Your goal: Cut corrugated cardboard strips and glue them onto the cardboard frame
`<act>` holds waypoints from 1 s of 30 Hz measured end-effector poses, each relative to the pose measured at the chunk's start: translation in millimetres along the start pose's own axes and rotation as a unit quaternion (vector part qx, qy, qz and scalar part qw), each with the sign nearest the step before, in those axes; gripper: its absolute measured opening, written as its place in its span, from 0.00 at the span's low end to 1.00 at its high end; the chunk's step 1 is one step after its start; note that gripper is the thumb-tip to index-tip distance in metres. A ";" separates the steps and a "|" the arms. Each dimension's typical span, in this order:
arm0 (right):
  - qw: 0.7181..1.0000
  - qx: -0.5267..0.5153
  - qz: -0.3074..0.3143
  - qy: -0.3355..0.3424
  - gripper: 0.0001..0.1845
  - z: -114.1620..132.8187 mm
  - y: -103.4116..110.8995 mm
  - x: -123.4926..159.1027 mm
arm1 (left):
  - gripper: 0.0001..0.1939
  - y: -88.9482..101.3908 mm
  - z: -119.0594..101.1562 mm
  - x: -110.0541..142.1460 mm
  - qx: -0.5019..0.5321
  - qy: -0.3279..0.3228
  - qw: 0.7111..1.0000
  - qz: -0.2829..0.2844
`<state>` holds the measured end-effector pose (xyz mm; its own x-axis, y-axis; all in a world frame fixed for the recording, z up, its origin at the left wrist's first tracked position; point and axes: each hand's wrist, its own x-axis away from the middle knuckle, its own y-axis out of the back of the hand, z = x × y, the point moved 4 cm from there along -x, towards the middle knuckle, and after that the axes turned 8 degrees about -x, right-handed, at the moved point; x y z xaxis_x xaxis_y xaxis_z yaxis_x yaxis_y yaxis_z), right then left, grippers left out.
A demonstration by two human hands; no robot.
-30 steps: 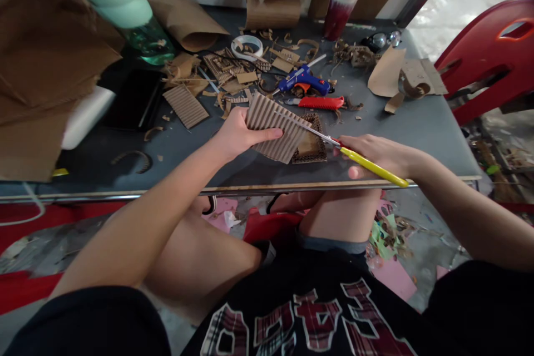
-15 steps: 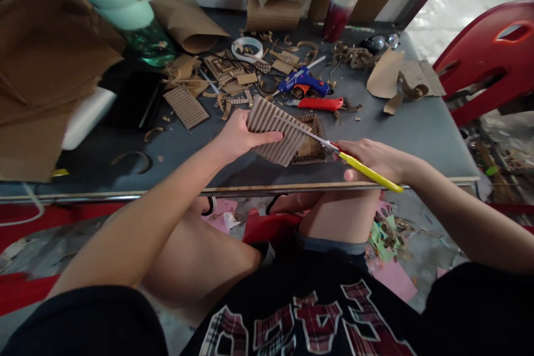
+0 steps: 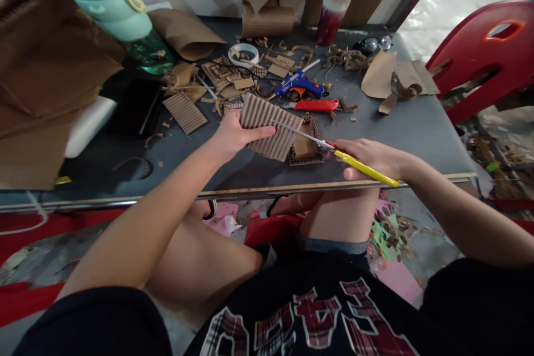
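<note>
My left hand (image 3: 236, 134) grips a piece of corrugated cardboard (image 3: 273, 142) at its left edge, thumb across the ribbed face. A pair of scissors (image 3: 362, 168) with yellow-and-red handles is in my right hand (image 3: 367, 157), its fingers closed round the handles. The blades point left and lie along the cardboard; whether they are cutting into it I cannot tell. Just behind the cardboard's right side, a small box frame of ribbed cardboard (image 3: 307, 157) rests on the table, partly hidden.
Beyond my hands lie a red utility knife (image 3: 317, 105), a blue glue gun (image 3: 298, 84), a tape roll (image 3: 243, 55) and many cardboard scraps. A green bottle (image 3: 119, 22) and a drink cup (image 3: 334, 5) stand at the back. A red chair (image 3: 471, 72) is at right.
The cardboard and my left hand have shifted slightly left in view, along with the table's objects. The scissor blades reach less far across the cardboard than before.
</note>
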<state>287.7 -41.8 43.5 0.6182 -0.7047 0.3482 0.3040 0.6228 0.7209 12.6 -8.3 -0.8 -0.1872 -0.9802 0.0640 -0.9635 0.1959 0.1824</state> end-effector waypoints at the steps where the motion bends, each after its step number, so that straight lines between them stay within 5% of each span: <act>1: 1.000 0.011 0.015 -0.003 0.50 0.8 -0.9 -0.7 | 0.28 0.3 -0.3 -0.7 -0.001 -0.005 1.000 0.001; 25: 0.999 0.039 0.007 -0.023 0.49 3.9 4.2 -2.6 | 0.34 1.7 2.9 -7.2 -0.031 -0.083 0.996 0.018; 30: 0.999 -0.006 0.048 0.010 0.52 8.7 3.7 -2.4 | 0.32 3.3 0.9 -5.0 -0.037 -0.089 0.995 0.021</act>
<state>281.0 -40.7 50.5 0.6592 -0.6343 0.4039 0.2504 0.6916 0.6774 10.2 -2.7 -1.5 -0.2642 -0.9593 -0.0999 -0.9386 0.2318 0.2555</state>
